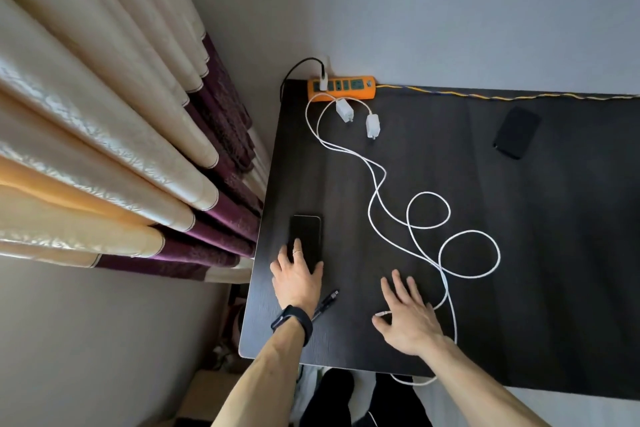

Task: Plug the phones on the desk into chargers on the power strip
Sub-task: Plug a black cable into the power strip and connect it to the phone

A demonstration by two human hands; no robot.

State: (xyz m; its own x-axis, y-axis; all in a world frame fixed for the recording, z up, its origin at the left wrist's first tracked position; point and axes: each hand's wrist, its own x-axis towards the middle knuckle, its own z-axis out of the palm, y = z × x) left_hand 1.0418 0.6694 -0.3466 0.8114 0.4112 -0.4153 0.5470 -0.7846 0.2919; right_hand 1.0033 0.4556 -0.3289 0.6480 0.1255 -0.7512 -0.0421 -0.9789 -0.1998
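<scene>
A black phone (305, 236) lies near the desk's left edge. My left hand (298, 279) rests on its near end, fingers spread around it. A second dark phone (516, 132) lies at the far right. An orange power strip (341, 88) sits at the back, with one white plug and black cable in it. Two white charger bricks (344, 110) (373, 125) lie unplugged in front of the strip. Their white cables (429, 218) loop across the desk. My right hand (408, 317) hovers flat over a white cable end (381, 314) by its thumb.
The dark desk (536, 288) stands against a grey wall. A black cable plug (327, 302) lies beside my left wrist. A yellow braided cord (485, 95) runs along the back edge. Curtains (104, 149) hang at the left. One white cable drops over the front edge.
</scene>
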